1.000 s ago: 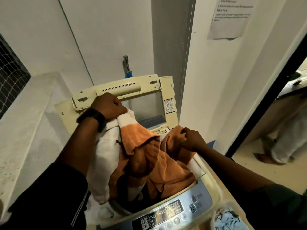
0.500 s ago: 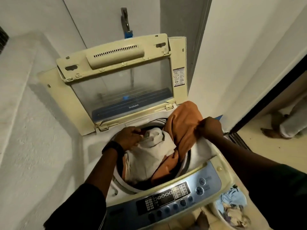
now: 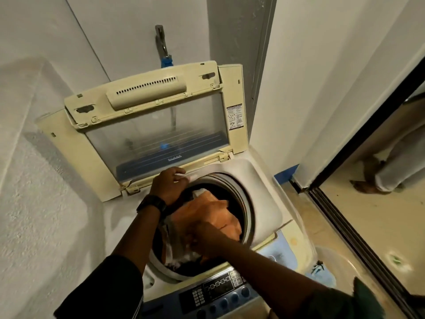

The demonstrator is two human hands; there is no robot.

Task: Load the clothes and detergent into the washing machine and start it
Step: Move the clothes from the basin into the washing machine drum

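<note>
The top-loading washing machine (image 3: 264, 203) stands with its lid (image 3: 149, 125) raised against the wall. An orange cloth (image 3: 213, 215) and a white cloth (image 3: 179, 254) lie inside the drum on top of darker laundry. My right hand (image 3: 204, 236) is down in the drum, blurred, with its fingers closed in the clothes where orange meets white. My left hand (image 3: 169, 185), with a dark watch on the wrist, rests at the drum's back rim by the lid hinge. Its fingers are loosely bent and hold nothing. The control panel (image 3: 220, 293) is at the front. No detergent is in view.
A tap (image 3: 162, 42) sticks out of the wall behind the lid. A basket (image 3: 331, 261) with some laundry sits on the floor right of the machine. Further right run a sliding door track (image 3: 349, 217) and another person's foot (image 3: 365, 183). A white wall closes the left side.
The orange and white clothes went from held above the machine down into the drum. My right hand followed them in, and my left hand let go and rose to the back rim.
</note>
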